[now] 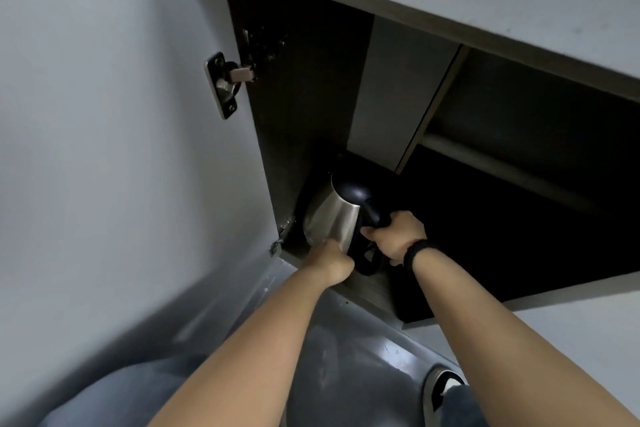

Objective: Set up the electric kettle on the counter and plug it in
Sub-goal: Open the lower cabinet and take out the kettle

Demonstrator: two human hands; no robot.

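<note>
A stainless-steel electric kettle [330, 218] with a black lid and black handle sits at the front left corner of an open low cabinet. My right hand [394, 236] grips the black handle; a dark band circles that wrist. My left hand [330, 262] is at the kettle's lower side, fingers reaching under or against its base, where they are hidden. A black loop, perhaps the base or cord, shows just below the handle. No counter or socket is in view.
The grey cabinet door [121, 132] stands open on the left, with a metal hinge [227, 83]. A vertical divider [429, 114] and a shelf [502, 163] split the dark interior. Glossy grey floor [346, 357] lies below, with my knee and a shoe.
</note>
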